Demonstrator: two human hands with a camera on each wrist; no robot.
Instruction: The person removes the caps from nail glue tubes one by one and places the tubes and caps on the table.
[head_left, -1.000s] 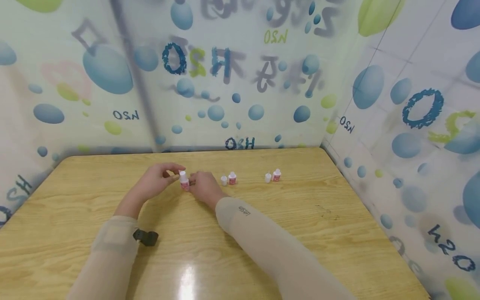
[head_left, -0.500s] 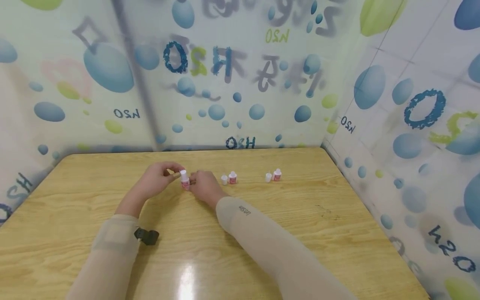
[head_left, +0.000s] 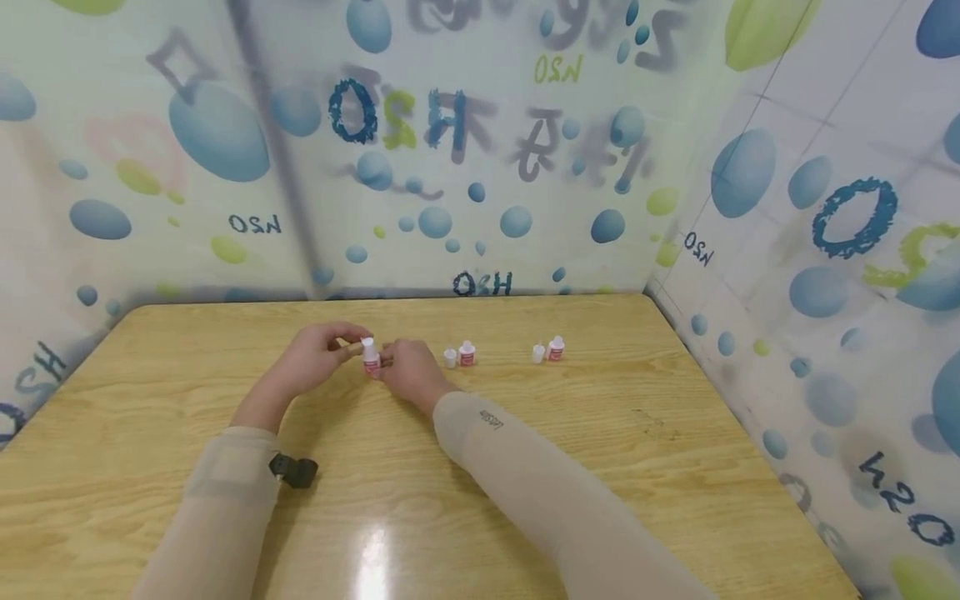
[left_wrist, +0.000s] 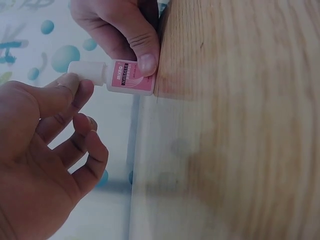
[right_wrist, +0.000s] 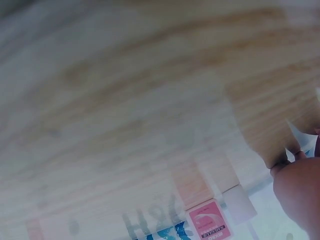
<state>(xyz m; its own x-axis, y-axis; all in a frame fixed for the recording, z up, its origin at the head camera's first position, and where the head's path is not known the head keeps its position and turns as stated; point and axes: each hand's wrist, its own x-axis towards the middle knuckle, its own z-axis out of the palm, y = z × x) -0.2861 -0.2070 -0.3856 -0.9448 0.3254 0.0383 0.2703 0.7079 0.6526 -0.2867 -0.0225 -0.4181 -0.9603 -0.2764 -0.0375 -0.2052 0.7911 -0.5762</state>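
A small white bottle of nail glue with a pink label stands on the wooden table between my hands. Thumb and fingertips of my left hand pinch its white cap, the remaining fingers loosely bent. From the other side my right hand grips the bottle's body low down, its thumb on the label in the left wrist view. The cap sits on the bottle's neck; how tightly cannot be told. In the right wrist view only part of the right hand shows.
To the right stand two more nail glue bottles, one in the middle and one farther right. Beside each is a separate white cap, the nearer and the farther. A patterned wall covering rises behind the table.
The head view has shifted very slightly. Both hands keep the same hold on the bottle and its cap, with no clear movement.
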